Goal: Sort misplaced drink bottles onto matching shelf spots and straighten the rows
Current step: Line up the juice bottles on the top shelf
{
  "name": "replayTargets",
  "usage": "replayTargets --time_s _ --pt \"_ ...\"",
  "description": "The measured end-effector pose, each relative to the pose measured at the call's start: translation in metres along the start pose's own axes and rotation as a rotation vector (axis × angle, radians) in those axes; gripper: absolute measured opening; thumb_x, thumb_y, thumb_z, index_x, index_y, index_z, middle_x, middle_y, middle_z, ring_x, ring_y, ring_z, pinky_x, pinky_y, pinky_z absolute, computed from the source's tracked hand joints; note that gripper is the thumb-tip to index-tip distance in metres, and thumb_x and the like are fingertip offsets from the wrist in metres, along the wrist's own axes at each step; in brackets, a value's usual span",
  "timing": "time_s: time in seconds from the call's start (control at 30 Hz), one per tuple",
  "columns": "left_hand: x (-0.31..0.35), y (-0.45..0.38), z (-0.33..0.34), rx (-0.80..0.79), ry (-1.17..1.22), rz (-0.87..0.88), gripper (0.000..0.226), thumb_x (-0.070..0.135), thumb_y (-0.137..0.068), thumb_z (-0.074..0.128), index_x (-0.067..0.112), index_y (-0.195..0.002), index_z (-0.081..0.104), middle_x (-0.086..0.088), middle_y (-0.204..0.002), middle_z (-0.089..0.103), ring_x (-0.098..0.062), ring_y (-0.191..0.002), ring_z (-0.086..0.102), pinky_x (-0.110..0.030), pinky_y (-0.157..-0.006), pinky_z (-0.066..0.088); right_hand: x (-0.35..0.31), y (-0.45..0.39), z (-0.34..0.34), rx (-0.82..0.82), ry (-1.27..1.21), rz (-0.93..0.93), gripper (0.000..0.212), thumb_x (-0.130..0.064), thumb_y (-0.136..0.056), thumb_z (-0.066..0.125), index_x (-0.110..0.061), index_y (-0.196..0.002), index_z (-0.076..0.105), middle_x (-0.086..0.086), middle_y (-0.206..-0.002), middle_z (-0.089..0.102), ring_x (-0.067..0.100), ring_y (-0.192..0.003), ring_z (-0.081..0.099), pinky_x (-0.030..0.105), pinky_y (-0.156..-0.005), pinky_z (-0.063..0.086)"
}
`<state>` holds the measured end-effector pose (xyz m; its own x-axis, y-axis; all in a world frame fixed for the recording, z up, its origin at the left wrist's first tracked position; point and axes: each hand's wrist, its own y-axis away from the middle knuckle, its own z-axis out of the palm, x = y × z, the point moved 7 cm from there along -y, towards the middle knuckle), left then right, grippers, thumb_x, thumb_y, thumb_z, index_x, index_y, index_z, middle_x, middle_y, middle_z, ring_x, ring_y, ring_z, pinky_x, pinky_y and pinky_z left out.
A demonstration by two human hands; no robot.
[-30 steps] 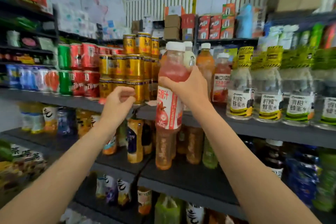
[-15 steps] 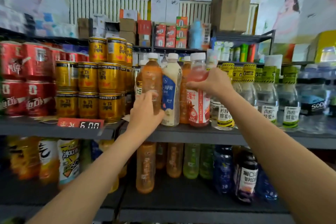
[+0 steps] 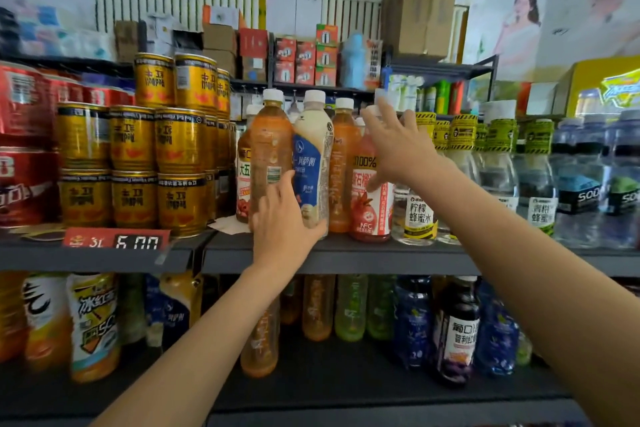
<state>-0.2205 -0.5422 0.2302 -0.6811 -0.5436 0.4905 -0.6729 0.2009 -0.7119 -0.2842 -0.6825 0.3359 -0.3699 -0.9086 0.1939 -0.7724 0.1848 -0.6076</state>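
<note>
gold cans [image 3: 133, 163], red-labelled juice bottle [image 3: 372, 204], cream-and-blue bottle [image 3: 313, 163]

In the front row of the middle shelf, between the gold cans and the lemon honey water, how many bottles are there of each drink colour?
amber tea bottle: 1
cream milk drink bottle: 1
orange drink bottle: 1
red pomegranate juice bottle: 1
Total: 4
</note>
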Motion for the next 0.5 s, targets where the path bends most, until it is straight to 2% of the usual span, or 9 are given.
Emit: replayTargets --time_s 0.1,0.33,0.5 --pt "0.001 0.003 0.004 0.014 -0.035 -0.038 0.092 0.040 -0.078 0.070 0.018 -0.147 0.012 -0.006 -0.144 0.035 -0.027 -0.128 0.034 -0.041 -0.104 0.029 0.000 -0.002 -0.003 0.033 0.106 -0.035 0.120 -0.045 -0.057 0.085 -0.022 -0.148 0.011 0.009 -0.154 0.009 0.035 -0.138 0.015 0.049 -0.108 0.027" --pt "0.002 0.003 0.010 0.054 -0.125 -0.084 0.090 0.040 -0.082 0.067 0.015 -0.147 0.010 -0.009 -0.143 0.034 -0.027 -0.128 0.032 -0.038 -0.104 0.028 0.000 -0.010 0.005 0.022 0.164 -0.119 0.106 -0.047 -0.057 0.084 -0.016 -0.141 0.027 0.014 -0.153 0.011 0.034 -0.137 0.024 0.046 -0.109 0.029" --pt "0.003 0.002 0.013 0.065 -0.113 -0.096 0.085 0.040 -0.083 0.064 0.015 -0.146 0.012 -0.008 -0.143 0.031 -0.024 -0.128 0.030 -0.035 -0.103 0.026 -0.001 -0.019 0.013 -0.004 0.213 -0.094 0.105 -0.047 -0.059 0.082 -0.015 -0.142 0.026 0.016 -0.154 0.009 0.033 -0.139 0.022 0.044 -0.111 0.026"
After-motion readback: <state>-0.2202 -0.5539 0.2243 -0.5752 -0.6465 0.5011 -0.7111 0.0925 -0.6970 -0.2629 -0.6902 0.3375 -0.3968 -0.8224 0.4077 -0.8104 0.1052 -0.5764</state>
